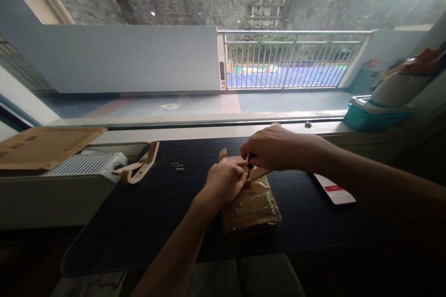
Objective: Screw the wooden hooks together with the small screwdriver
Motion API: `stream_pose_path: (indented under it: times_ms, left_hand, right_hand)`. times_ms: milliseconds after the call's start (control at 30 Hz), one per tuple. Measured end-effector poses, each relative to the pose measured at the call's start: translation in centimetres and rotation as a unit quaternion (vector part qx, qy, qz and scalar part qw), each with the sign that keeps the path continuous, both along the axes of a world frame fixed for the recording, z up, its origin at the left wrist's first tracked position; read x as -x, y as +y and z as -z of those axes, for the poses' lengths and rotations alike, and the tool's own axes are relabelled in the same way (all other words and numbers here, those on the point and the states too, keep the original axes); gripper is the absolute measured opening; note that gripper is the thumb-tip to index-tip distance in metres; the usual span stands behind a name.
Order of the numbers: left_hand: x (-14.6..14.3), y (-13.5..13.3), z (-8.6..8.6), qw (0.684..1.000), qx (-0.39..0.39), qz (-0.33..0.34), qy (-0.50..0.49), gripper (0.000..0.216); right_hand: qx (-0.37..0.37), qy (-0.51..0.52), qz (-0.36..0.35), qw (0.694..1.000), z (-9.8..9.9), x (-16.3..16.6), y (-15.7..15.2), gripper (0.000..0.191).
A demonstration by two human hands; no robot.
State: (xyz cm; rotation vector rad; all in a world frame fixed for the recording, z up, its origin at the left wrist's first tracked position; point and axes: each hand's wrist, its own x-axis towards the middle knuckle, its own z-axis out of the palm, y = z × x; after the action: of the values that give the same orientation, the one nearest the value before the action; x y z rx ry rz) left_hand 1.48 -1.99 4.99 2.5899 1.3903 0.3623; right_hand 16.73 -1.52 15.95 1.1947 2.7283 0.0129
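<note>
My left hand [225, 180] is closed over a light wooden piece [258, 173] and holds it down on a brown plastic-wrapped packet [251, 211] on the black table [156, 209]. My right hand [275, 147] pinches a small dark tool or screw [249, 168] whose tip stands upright on the wooden piece; which of the two it is I cannot make out. A second wooden piece [141, 167] with a curved cut-out lies to the left, apart from both hands. Two small screws [177, 166] lie on the table between it and my hands.
A white and red card [335, 190] lies on the table to the right. At the left, a white ribbed appliance [81, 164] stands under a flat cardboard sheet [42, 146]. A teal and white object [379, 111] sits on the window sill at the right.
</note>
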Motion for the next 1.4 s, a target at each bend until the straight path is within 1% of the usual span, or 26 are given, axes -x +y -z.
stream_pose_path:
  times_ms: [133,333,500,667,767,900,1100,1200,1300,1400]
  left_hand:
    - [0.0,0.0,0.0,1.0,-0.012,0.012,-0.016,0.029]
    - [-0.1,0.0,-0.1,0.999,0.022,-0.013,-0.022,0.024]
    - [-0.2,0.0,-0.3,1.0,0.016,-0.014,-0.005,0.027]
    - [-0.1,-0.1,-0.2,1.0,0.007,-0.013,0.016,0.027]
    - [-0.1,-0.1,-0.1,1.0,0.004,-0.005,0.004,0.026]
    - [-0.1,-0.1,-0.1,1.0,0.0,-0.007,-0.015,0.026]
    - [-0.3,-0.3,-0.6,1.0,0.014,-0.018,0.001,0.029]
    - [-0.3,-0.2,-0.6,1.0,0.016,-0.02,0.001,0.027]
    - [-0.3,-0.2,-0.5,1.0,0.015,-0.021,0.005,0.028]
    - [-0.2,-0.2,-0.4,1.0,0.015,-0.023,0.009,0.028]
  right_hand:
    - [0.021,-0.031,-0.014,0.999,0.2,0.2,0.1,0.019]
    - [0.012,-0.025,0.006,1.0,0.8,0.2,0.2,0.024]
    - [0.017,-0.022,0.031,0.999,0.5,0.1,-0.1,0.027]
    - [0.01,0.008,0.021,1.0,0.0,-0.2,0.0,0.024]
    - [0.019,0.007,0.003,1.0,0.0,-0.1,0.0,0.022]
    - [0.037,-0.006,-0.015,0.999,0.3,0.1,0.1,0.025]
    - [0.022,0.0,0.032,0.999,0.9,0.1,0.3,0.029]
    - [0.005,0.002,0.042,0.999,1.2,0.2,0.4,0.029]
    - [-0.001,0.002,0.037,0.999,1.0,0.2,0.3,0.027]
    - [-0.009,0.025,0.011,1.0,0.4,-0.1,0.3,0.024]
